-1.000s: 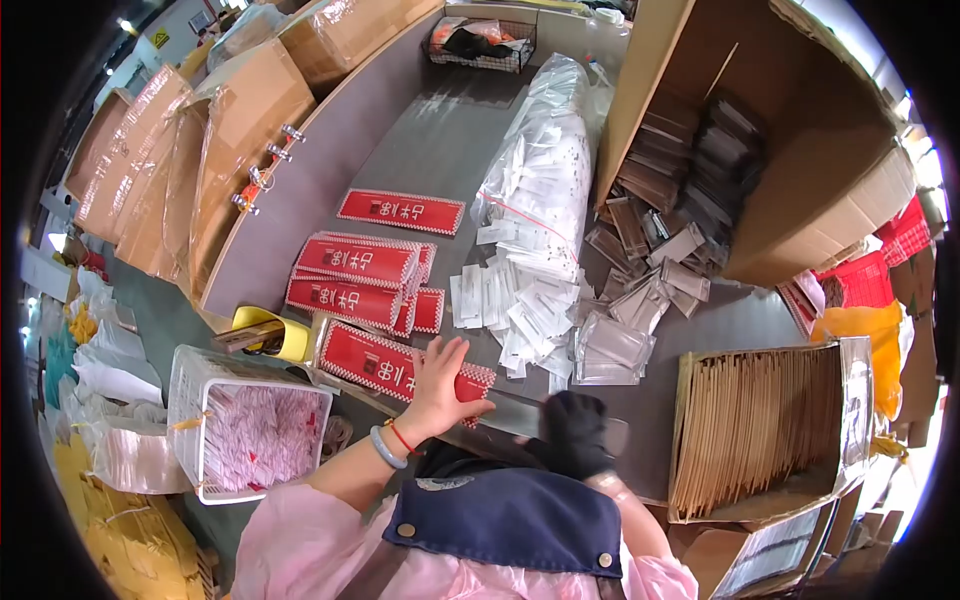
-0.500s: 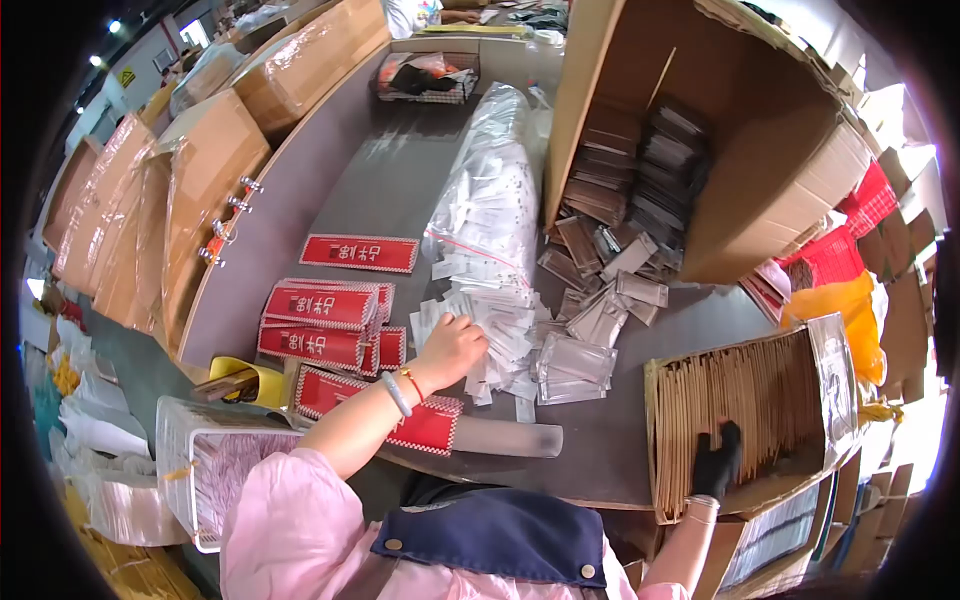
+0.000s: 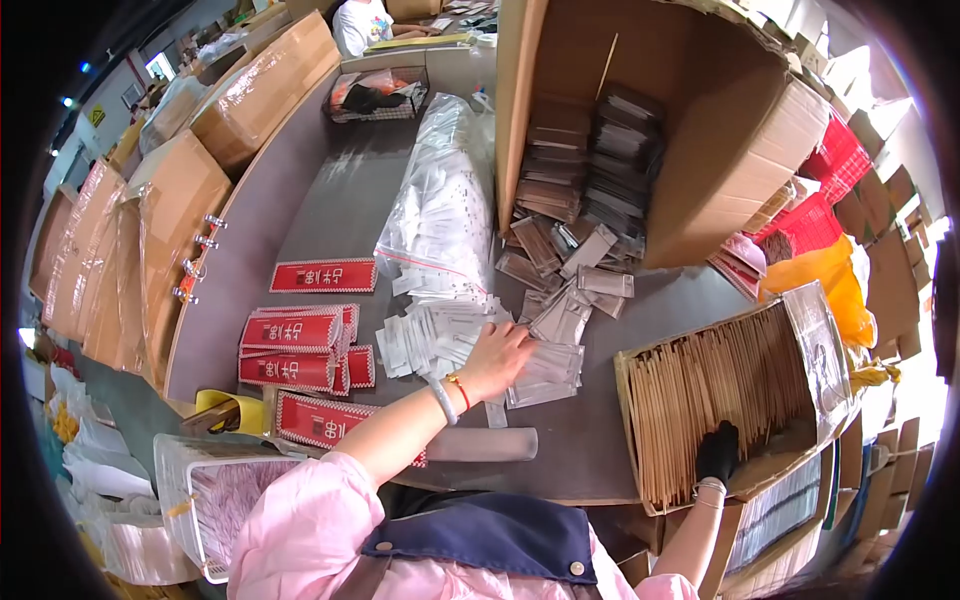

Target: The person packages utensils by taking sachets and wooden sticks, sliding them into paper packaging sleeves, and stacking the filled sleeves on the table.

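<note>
L hand point(image 3: 503, 357) at clear packs point(image 3: 548, 387), nr ctr; R hand point(image 3: 718, 453), gloved, amid sticks point(image 3: 672, 400) in box point(image 3: 824, 335), 4 o'clock. Can't tell if either grips. Set out: red packs point(image 3: 290, 331), 9 o'clock. Plenty left: sticks nearly fill box, white pkts point(image 3: 415, 345) lie loose.

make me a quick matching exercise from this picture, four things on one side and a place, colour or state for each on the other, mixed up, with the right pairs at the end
Column one
1. left hand
2. right hand
3. wire basket
4. flat packets

Column two
A. at the far end of the table
B. gloved in black, at the box of thin sticks
C. red, on the left part of the table
D. bare, at the small clear sleeves

Right pairs: 1-D, 2-B, 3-A, 4-C
</note>
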`<state>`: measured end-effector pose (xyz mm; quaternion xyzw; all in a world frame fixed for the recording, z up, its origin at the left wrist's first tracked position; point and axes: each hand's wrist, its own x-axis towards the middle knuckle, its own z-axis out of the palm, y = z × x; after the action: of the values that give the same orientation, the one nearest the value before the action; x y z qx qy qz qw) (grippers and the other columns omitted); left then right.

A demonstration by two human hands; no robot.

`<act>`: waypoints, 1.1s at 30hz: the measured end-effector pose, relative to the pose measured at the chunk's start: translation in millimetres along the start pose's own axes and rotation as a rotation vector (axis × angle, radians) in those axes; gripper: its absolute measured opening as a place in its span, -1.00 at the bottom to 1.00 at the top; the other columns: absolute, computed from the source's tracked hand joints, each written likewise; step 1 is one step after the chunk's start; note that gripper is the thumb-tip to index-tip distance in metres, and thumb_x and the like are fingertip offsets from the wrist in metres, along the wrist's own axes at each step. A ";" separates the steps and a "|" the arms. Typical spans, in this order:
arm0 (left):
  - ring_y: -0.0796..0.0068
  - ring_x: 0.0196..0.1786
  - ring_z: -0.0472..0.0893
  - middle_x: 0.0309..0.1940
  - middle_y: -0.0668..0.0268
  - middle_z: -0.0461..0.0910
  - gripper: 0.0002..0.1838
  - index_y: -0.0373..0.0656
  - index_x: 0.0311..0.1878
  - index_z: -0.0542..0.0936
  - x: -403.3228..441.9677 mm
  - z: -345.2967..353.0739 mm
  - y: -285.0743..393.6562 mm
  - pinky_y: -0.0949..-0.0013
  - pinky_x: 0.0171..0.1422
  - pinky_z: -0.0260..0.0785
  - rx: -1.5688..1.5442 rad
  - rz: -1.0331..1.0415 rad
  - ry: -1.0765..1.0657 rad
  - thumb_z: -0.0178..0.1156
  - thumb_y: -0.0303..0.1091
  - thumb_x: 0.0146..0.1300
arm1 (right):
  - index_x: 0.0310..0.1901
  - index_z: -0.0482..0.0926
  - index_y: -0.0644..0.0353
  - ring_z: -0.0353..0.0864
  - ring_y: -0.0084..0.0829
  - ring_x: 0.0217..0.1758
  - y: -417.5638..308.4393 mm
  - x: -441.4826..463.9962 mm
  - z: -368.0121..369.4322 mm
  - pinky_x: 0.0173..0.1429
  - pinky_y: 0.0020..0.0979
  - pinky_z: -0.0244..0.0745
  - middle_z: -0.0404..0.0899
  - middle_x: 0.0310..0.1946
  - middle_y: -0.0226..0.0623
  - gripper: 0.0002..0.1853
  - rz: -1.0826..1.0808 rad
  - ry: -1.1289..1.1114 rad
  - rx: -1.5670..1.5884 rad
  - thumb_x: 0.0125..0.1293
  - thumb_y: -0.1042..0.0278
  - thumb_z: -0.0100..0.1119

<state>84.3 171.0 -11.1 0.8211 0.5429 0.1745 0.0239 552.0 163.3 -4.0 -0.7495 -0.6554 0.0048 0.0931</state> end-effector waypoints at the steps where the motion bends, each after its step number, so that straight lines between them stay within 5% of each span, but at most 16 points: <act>1: 0.25 0.11 0.42 -0.01 0.33 0.49 -0.57 -0.05 0.00 0.61 -1.0 1.4 0.9 0.15 0.15 0.25 -0.002 0.000 -0.005 0.42 -0.24 0.01 | -0.10 0.49 0.33 0.58 0.04 -0.03 1.5 -2.4 0.4 0.04 -0.08 0.47 0.56 -0.15 0.08 -0.77 0.002 -0.005 -0.001 0.24 0.43 0.08; 3: 0.24 0.11 0.42 -0.01 0.32 0.50 -0.53 -0.04 0.03 0.61 -2.2 2.8 0.0 0.14 0.16 0.25 0.002 -0.015 -0.014 0.44 -0.24 -0.02 | -0.17 0.44 0.33 0.56 -0.02 -0.14 -3.6 -5.2 -3.4 -0.01 -0.15 0.44 0.56 -0.22 0.04 -0.87 0.164 0.173 0.258 0.33 0.46 0.06; 7: 0.22 0.11 0.42 -0.01 0.32 0.50 -0.53 -0.04 0.00 0.61 -1.9 8.6 0.7 0.13 0.15 0.25 -0.053 -0.077 0.030 0.46 -0.24 -0.04 | -0.18 0.41 0.34 0.52 -0.12 -0.20 -45.5 -16.8 -33.5 -0.06 -0.23 0.42 0.53 -0.27 0.00 -0.88 0.269 0.184 0.332 0.45 0.45 -0.01; 9: 0.21 0.12 0.42 0.00 0.32 0.50 -0.58 -0.04 -0.05 0.62 -0.6 8.5 0.5 0.11 0.15 0.26 -0.066 -0.099 -0.029 0.46 -0.26 -0.04 | 0.02 0.45 0.37 0.49 -0.33 -0.20 -54.4 -27.5 -26.4 0.01 -0.42 0.43 0.54 -0.22 -0.17 -0.79 0.172 0.248 0.591 0.53 0.38 -0.01; 14: 0.19 0.10 0.46 -0.04 0.32 0.54 -0.68 -0.05 -0.19 0.60 8.2 0.4 6.2 0.10 0.11 0.27 -0.053 -0.166 -0.097 0.45 -0.29 -0.03 | -0.07 0.52 0.28 0.41 -0.53 -0.18 -119.7 -51.2 -25.7 -0.02 -0.46 0.42 0.49 -0.28 -0.40 -0.86 -0.028 0.200 0.682 0.52 0.39 0.06; 16: 0.19 0.06 0.49 -0.10 0.32 0.57 -0.70 -0.05 -0.22 0.59 6.1 -0.8 9.5 0.10 0.08 0.28 -0.043 -0.126 -0.050 0.46 -0.30 -0.03 | -0.23 0.59 0.20 0.52 -0.20 -0.19 -145.6 -57.3 -24.1 -0.03 -0.28 0.38 0.56 -0.34 -0.20 -0.95 -0.145 0.256 0.704 0.34 0.45 0.21; 19: 0.21 -0.05 0.57 -0.22 0.29 0.62 -0.69 -0.08 -0.21 0.59 -17.5 -16.5 17.8 0.08 0.02 0.30 -0.178 -0.085 -0.061 0.44 -0.35 -0.05 | -0.19 0.64 0.15 0.55 -0.15 -0.20 -171.9 -60.5 -40.6 -0.01 -0.25 0.39 0.55 -0.38 -0.19 -0.91 -0.282 0.125 0.631 0.30 0.44 0.24; 21: 0.25 -0.13 0.60 -0.30 0.32 0.65 -0.73 -0.03 -0.24 0.59 -47.8 -57.5 28.7 0.09 -0.02 0.29 -0.776 -0.422 -0.269 0.42 -0.35 -0.04 | -0.09 0.69 0.09 0.57 -0.16 -0.26 -185.1 -63.7 -43.7 -0.08 -0.24 0.44 0.56 -0.39 -0.20 -0.83 -0.397 -0.032 0.592 0.30 0.40 0.25; 24: 0.24 -0.10 0.57 -0.33 0.38 0.61 -0.68 -0.02 -0.24 0.59 -104.6 -69.4 36.9 0.13 0.04 0.28 -0.317 -0.256 -0.352 0.50 -0.27 -0.06 | 0.00 0.70 0.04 0.58 -0.20 -0.33 -201.6 -73.6 -33.9 -0.19 -0.22 0.48 0.55 -0.40 -0.21 -0.75 -0.429 -0.290 0.687 0.30 0.39 0.26; 25: 0.23 0.01 0.52 -0.18 0.36 0.59 -0.56 -0.02 -0.14 0.63 -120.5 -68.2 39.3 0.11 0.08 0.29 -0.245 -0.260 -0.289 0.54 -0.23 -0.13 | 0.02 0.70 0.00 0.58 -0.19 -0.36 -206.4 -74.7 -22.8 -0.27 -0.22 0.49 0.55 -0.41 -0.21 -0.73 -0.525 -0.313 0.654 0.28 0.36 0.28; 28: 0.21 0.07 0.48 -0.07 0.33 0.55 -0.44 -0.08 -0.03 0.66 -143.6 -90.9 40.6 0.11 0.19 0.27 -0.231 -0.366 0.003 0.55 -0.16 -0.19 | 0.01 0.70 0.00 0.60 -0.20 -0.32 -211.6 -84.0 -0.9 -0.22 -0.28 0.50 0.53 -0.41 -0.18 -0.73 -0.738 -0.378 0.610 0.27 0.38 0.29; 29: 0.18 0.08 0.46 -0.02 0.30 0.53 -0.29 -0.12 0.08 0.62 -150.5 -103.3 40.1 0.10 0.22 0.24 -0.183 -0.371 0.012 0.58 -0.15 -0.25 | 0.03 0.69 -0.03 0.60 -0.14 -0.28 -211.7 -86.3 0.1 -0.18 -0.21 0.52 0.52 -0.41 -0.20 -0.71 -0.790 -0.383 0.567 0.25 0.36 0.30; 33: 0.18 0.14 0.42 0.06 0.28 0.51 -0.23 -0.18 0.11 0.58 -178.1 -91.9 35.0 0.03 0.27 0.22 -0.180 -0.366 -0.064 0.58 -0.13 -0.26 | 0.01 0.70 -0.06 0.59 -0.12 -0.23 -230.8 -98.4 16.6 -0.13 -0.16 0.51 0.56 -0.38 -0.20 -0.71 -0.775 -0.490 0.194 0.23 0.37 0.30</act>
<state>24.3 -17.4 36.6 0.7084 0.6643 0.1888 0.1457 309.4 97.3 2.0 -0.4141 -0.8862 0.2079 0.0000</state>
